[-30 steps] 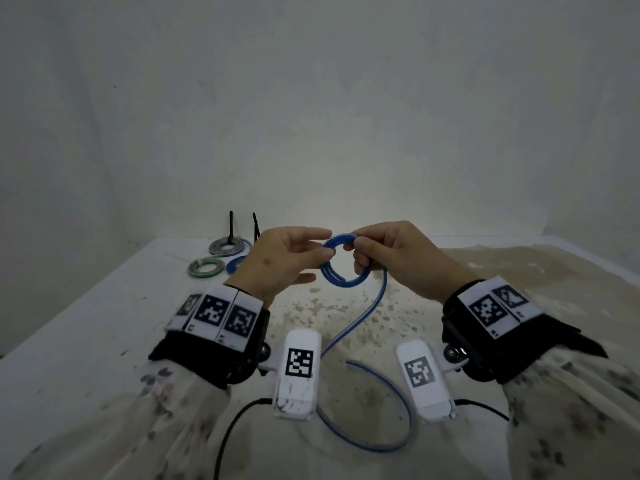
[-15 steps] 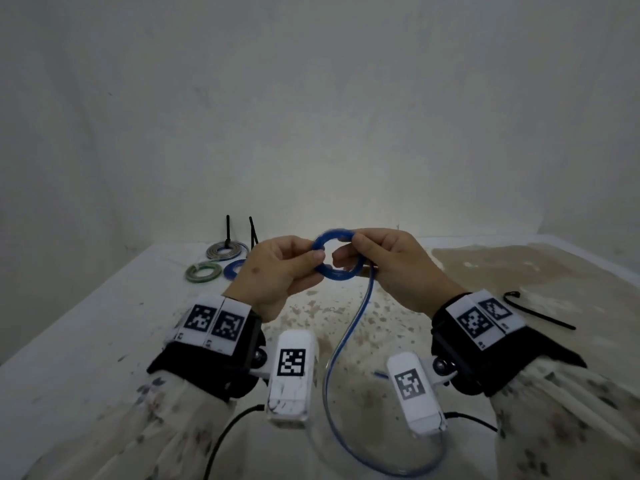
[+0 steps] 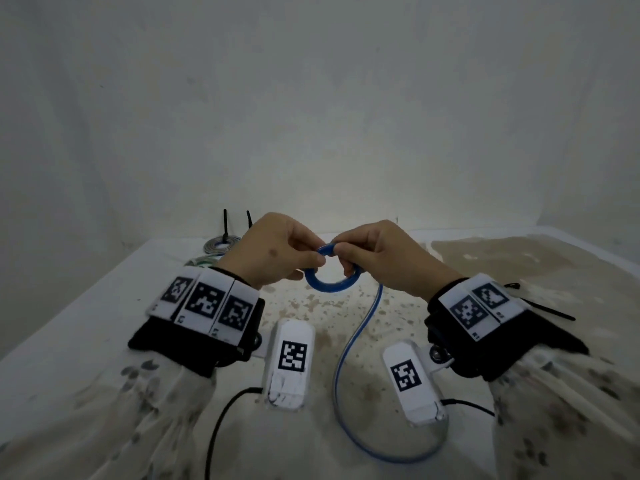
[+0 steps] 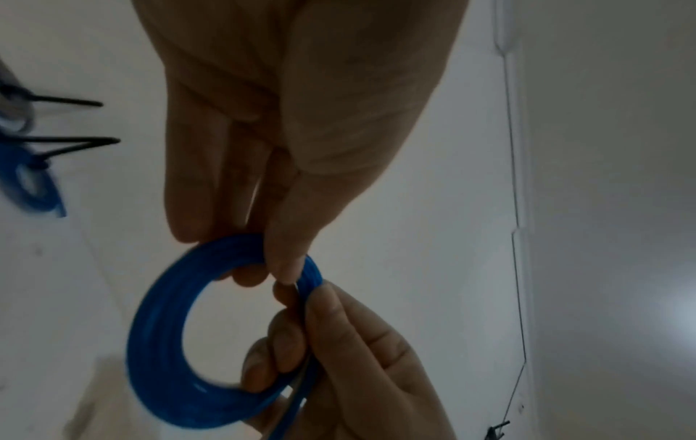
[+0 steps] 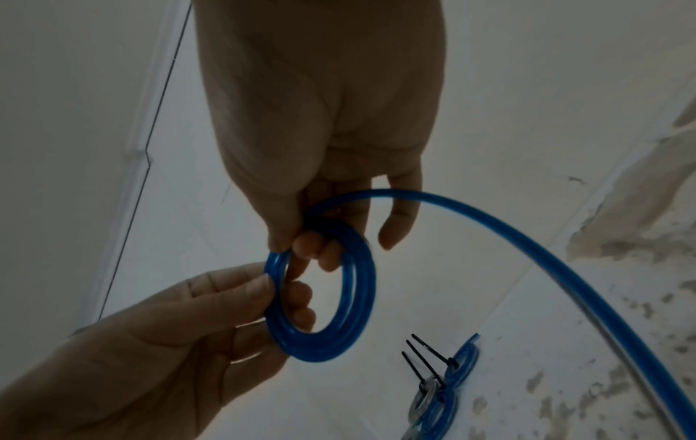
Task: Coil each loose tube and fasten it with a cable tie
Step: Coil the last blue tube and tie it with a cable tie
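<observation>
Both hands pinch the blue tube coil [image 3: 329, 284] at frame centre — left hand [image 3: 273, 254] and right hand [image 3: 381, 258] on its upper rim. Several loops are wound; a long tail [image 3: 349, 358] remains, with tied coils [image 5: 448, 384] already finished — a loose cable tie [image 3: 540, 306] waits at right.

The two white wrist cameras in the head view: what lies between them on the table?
Between the left white wrist camera and the right one, only the loose blue plastic tube crosses the stained table.
</observation>
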